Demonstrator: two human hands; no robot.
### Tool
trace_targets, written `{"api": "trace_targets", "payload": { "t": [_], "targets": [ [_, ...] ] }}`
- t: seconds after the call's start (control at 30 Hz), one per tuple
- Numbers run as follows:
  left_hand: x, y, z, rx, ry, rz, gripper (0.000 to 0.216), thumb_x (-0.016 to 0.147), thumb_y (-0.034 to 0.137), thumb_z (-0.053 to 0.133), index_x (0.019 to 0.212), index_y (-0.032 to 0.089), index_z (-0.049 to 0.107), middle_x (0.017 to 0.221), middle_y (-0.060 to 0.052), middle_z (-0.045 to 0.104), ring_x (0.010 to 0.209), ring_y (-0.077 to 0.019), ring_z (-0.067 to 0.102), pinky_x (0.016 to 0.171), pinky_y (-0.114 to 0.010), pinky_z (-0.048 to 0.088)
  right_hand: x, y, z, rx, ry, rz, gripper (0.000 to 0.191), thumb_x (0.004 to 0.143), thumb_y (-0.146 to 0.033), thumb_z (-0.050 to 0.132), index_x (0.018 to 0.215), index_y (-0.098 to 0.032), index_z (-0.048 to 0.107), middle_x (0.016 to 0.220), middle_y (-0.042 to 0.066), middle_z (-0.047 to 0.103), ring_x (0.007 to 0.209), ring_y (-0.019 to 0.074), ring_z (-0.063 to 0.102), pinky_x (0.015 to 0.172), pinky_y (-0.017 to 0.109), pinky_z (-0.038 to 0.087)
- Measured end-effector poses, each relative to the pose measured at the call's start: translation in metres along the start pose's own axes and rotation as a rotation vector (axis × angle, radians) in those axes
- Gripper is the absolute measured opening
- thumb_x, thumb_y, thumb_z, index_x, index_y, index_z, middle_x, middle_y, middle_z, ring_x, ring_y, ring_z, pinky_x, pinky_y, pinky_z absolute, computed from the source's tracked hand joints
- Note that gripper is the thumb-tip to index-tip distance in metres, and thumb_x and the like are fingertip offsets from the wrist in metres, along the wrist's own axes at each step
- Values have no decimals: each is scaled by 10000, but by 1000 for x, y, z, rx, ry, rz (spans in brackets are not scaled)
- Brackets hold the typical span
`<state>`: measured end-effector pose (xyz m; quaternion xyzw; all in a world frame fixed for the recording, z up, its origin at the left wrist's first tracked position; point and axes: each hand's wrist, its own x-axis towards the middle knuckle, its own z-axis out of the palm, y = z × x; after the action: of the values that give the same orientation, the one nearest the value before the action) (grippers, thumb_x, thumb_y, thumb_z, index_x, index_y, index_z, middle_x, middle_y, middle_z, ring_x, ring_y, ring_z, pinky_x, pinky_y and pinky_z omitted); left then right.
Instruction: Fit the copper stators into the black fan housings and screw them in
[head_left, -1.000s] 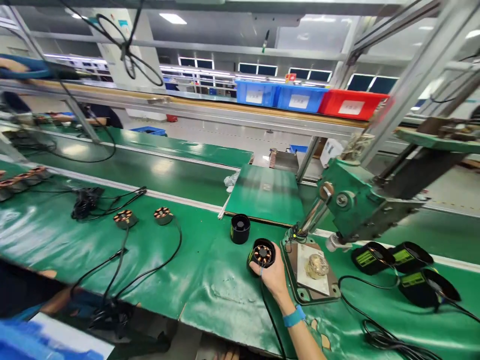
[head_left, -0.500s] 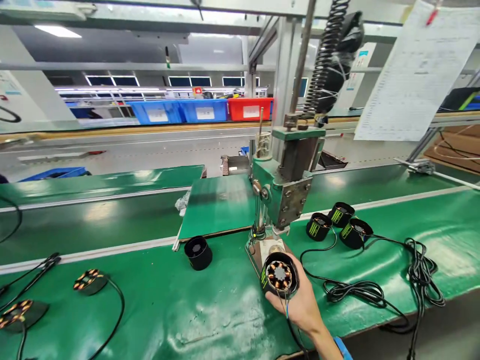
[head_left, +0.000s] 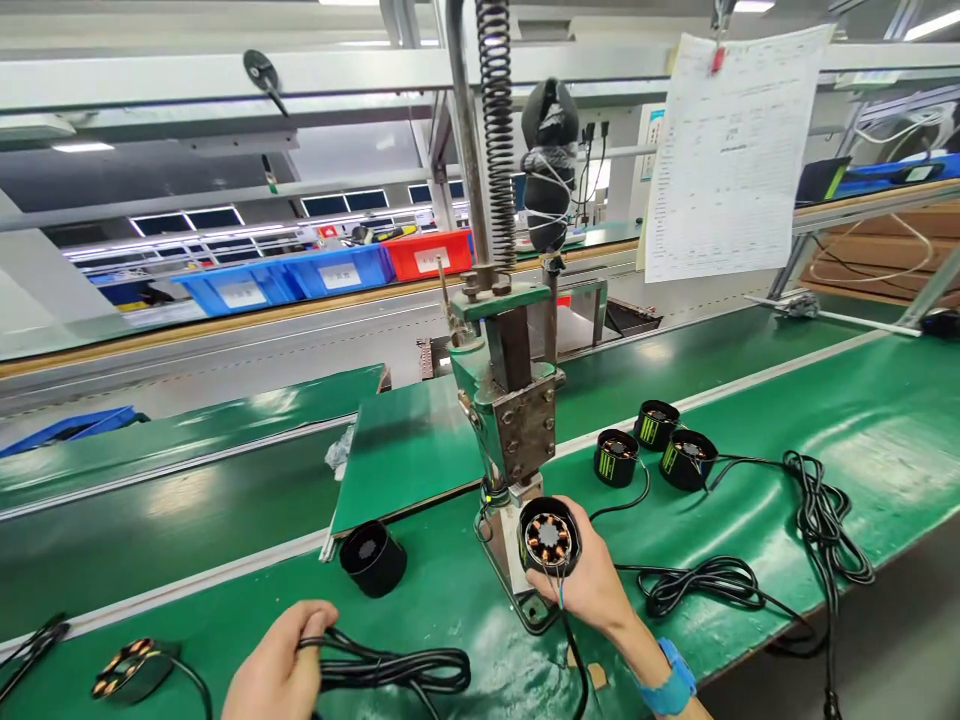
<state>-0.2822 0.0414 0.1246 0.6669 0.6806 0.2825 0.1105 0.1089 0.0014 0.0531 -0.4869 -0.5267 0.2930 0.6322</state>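
My right hand (head_left: 594, 585) is closed around a black round motor housing (head_left: 548, 537) with copper windings showing in its open face. It holds the housing just in front of the base of a green hand press (head_left: 510, 410). A thin wire hangs down from the housing past my wrist. My left hand (head_left: 279, 668), low at the left, is closed on a bundle of black cable (head_left: 390, 668). A stator with copper coils (head_left: 129, 672) lies on the belt to the left of that hand.
An empty black cup-shaped housing (head_left: 373, 558) stands on the green belt (head_left: 862, 420) left of the press. Three finished black motors (head_left: 654, 442) with coiled cables (head_left: 821, 515) lie to the right. A green board (head_left: 409, 440) sits behind. A paper sheet (head_left: 731, 150) hangs above.
The view swung right and centred on the press. My right hand carried the motor housing up close to the press base. My left hand came into view gripping the cable bundle.
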Motion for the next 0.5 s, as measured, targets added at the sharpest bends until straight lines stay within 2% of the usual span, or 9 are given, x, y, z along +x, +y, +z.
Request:
{"api": "trace_targets", "payload": {
  "t": [0.1,0.17,0.23,0.27,0.33,0.43,0.5],
  "targets": [
    [9,0,51,100,43,60,377,780,334,464,1002,177,725,942,-169,743,968,-367,730,935,-535,609,7,1,2,-14,-6,18,820,646,-281,792,1402,-224,481,1268,66,679,1125,262,684,1033,382,556],
    [0,4,88,97,41,170,514,773,273,465,1202,104,692,1135,-227,719,1162,-389,692,1062,-578,561,16,2,6,-26,-16,44,842,639,-294,806,1411,-225,477,1238,59,689,1096,264,684,1012,393,557],
    [-11,19,122,-25,-30,287,581,828,263,475,1370,108,619,1433,-228,619,1428,-384,546,1200,-593,466,27,4,13,-44,-26,62,851,629,-303,825,1407,-228,488,1208,53,700,1069,269,684,998,406,555],
    [-15,32,137,-111,-87,329,594,856,279,491,1424,132,586,1542,-205,551,1515,-375,458,1246,-599,415,31,6,17,-46,-24,62,853,625,-306,833,1404,-228,495,1211,56,701,1075,274,682,1005,415,551],
    [-18,64,164,-296,-210,350,643,866,317,560,1492,175,526,1623,-177,486,1570,-375,382,1284,-624,349,36,10,21,-34,-14,57,864,628,-308,841,1416,-221,498,1245,72,698,1110,285,677,1033,432,542],
    [-10,115,196,-623,-390,329,834,761,292,721,1542,194,445,1618,-183,492,1535,-385,434,1293,-611,330,36,15,12,4,-87,63,917,659,-276,822,1499,-208,463,1353,97,665,1221,294,650,1127,466,505],
    [-3,141,211,-826,-469,326,938,696,286,815,1544,197,423,1554,-186,552,1473,-386,508,1268,-579,375,36,11,-10,-34,-184,75,923,668,-260,819,1526,-206,485,1447,116,618,1334,326,595,1201,527,448]
  ]
}}
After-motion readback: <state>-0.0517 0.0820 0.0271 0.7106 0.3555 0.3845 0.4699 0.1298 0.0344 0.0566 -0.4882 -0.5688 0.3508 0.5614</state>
